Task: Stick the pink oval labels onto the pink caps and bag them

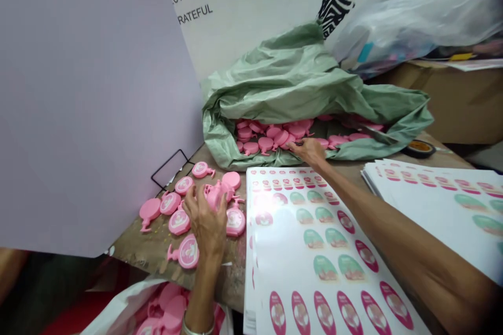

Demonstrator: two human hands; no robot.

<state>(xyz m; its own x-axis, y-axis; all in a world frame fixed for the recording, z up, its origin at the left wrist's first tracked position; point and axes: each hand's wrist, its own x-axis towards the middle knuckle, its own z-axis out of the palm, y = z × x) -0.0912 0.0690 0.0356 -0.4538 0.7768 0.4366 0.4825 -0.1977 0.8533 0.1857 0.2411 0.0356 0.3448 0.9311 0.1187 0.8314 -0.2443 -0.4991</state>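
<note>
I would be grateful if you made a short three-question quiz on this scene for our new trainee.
1. Where is the right hand?
A: on the black wire frame
B: at the mouth of the green sack
C: in the white bag at the bottom edge
2. True or false: none of the loose pink pieces around the left hand carries a printed label.
3. What flat stack lies between the two forearms?

Key:
1. B
2. False; several show a printed label.
3. A stack of sticker sheets.
</note>
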